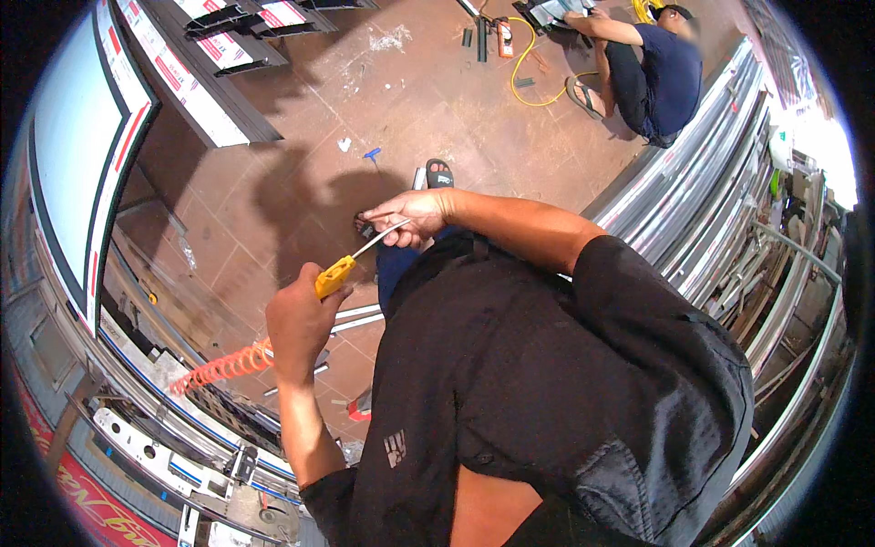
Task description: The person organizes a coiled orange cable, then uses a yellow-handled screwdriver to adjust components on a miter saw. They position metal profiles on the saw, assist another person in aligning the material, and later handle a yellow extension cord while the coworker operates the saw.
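Observation:
In front of my body my left hand [299,319] is closed round the yellow handle of what looks like a screwdriver [335,276]. From the handle its thin metal shaft slants up and right to my right hand [417,215]. The fingers of that hand are bent around the far end of the shaft, so the tip is hidden. Whether those fingers also pinch something small, I cannot tell. Past my left wrist an orange coiled hose [223,367] runs off to the left; its near end is hidden behind the wrist.
White-and-black framed panel [77,155] stands at left, beside long dark profiles [196,96]. A blue-handled tool [372,154] lies on the tiled floor [465,118]. Far right, another person [661,73] squats near a yellow hose [519,68]. Metal bars [693,182] are stacked along the right.

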### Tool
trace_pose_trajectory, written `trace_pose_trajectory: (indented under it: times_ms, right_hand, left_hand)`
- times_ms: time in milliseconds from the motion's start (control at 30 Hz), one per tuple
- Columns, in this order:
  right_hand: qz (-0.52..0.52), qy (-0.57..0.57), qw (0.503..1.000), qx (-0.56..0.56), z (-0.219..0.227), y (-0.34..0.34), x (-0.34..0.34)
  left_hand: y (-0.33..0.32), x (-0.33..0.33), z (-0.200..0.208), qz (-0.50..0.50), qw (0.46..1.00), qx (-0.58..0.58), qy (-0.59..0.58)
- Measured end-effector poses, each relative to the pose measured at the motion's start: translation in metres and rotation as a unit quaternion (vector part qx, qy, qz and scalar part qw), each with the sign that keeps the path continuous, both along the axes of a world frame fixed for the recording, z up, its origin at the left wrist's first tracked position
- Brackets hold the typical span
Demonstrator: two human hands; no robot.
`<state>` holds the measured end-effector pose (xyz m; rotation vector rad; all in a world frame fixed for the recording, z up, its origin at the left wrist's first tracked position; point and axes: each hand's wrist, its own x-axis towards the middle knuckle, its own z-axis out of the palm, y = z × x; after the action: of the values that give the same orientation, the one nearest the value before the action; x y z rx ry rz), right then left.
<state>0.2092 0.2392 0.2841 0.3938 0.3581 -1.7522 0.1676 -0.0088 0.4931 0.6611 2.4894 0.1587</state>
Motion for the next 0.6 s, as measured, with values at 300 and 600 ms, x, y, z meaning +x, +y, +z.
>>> trace_pose_trajectory:
  times_ms: [300,600]
  right_hand:
    - [-0.021,0.019,0.999,0.029,-0.017,0.019,-0.004]
    - [0.122,0.139,0.974,0.131,-0.022,0.003,-0.001]
  left_hand:
    - [0.001,-0.014,-0.018,0.015,0.998,-0.052,0.025]
    - [0.049,0.014,0.024,-0.035,0.956,0.215,-0.196]
